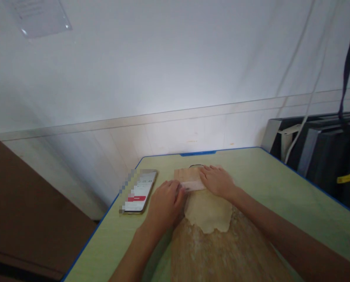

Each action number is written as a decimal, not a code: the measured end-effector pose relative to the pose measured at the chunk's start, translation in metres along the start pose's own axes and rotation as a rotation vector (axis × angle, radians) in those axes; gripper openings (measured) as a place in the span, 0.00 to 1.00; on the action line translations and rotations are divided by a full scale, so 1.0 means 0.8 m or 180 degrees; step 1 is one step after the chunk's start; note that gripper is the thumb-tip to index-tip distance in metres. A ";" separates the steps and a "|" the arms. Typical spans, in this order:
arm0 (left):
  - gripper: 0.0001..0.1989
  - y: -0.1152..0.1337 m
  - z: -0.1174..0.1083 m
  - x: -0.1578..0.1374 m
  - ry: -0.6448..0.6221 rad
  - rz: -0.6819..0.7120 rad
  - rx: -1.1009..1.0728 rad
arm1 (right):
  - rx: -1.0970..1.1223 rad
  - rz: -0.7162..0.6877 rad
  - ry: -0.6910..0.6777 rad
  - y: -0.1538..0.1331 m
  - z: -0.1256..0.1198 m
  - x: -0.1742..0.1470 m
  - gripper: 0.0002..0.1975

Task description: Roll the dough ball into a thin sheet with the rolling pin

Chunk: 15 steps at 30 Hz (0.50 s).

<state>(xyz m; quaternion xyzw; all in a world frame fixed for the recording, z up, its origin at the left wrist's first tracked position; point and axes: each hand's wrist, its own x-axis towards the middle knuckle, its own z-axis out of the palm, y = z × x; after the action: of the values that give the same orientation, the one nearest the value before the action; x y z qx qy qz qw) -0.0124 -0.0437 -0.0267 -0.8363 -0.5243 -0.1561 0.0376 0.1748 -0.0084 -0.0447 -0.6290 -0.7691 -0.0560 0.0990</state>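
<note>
A thin sheet of pale dough (209, 213) with a ragged near edge lies on a floury wooden board (219, 258). Across the far part of the dough runs a pale rolling pin (195, 185); only its middle shows between my hands. My left hand (166, 199) is closed on the pin's left end, thumb toward me. On the other end, my right hand (217, 181) presses down from above, its fingers reaching over the pin toward the board's far edge. Both ends of the pin are hidden under the hands.
A phone (139, 192) with a lit screen lies left of the board on the pale green table (280, 199), which has a blue rim. A white wall (175, 133) stands behind. Dark folded items (324, 145) and a hanging strap (347, 70) are at right.
</note>
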 end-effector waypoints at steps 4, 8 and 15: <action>0.18 -0.001 -0.001 0.010 -0.0488 -0.0030 0.0284 | -0.0109 -0.0009 0.0282 -0.009 0.000 -0.016 0.24; 0.22 -0.008 0.017 0.042 -0.0510 0.0289 0.0401 | -0.0063 0.0118 0.0198 -0.012 -0.003 -0.011 0.23; 0.24 -0.020 0.036 0.098 -0.0659 -0.0405 0.0290 | 0.0263 0.0414 -0.0313 0.001 0.000 0.042 0.22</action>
<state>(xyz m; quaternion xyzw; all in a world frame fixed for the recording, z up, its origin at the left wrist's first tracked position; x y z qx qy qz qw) 0.0112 0.0375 -0.0321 -0.8104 -0.5839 -0.0470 0.0112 0.1694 0.0240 -0.0369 -0.6750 -0.7322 0.0132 0.0904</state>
